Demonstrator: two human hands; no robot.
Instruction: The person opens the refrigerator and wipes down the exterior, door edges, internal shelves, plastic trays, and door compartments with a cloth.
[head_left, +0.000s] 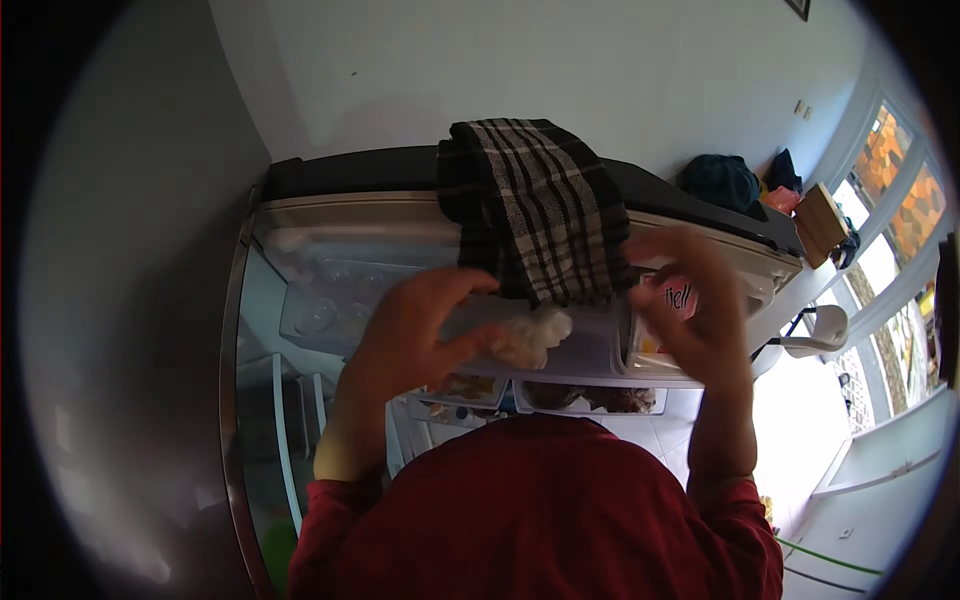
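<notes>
The fingers of both the left hand and blurred right hand are apart, so the plaid cloth, loosely draped over the refrigerator door, could slip if brushed.

Only 1 piece of lettering can be read: "jell", in dark, pale-edged letters on a pink package in the door bin, beside the right hand. The word's start is unclear.
</notes>
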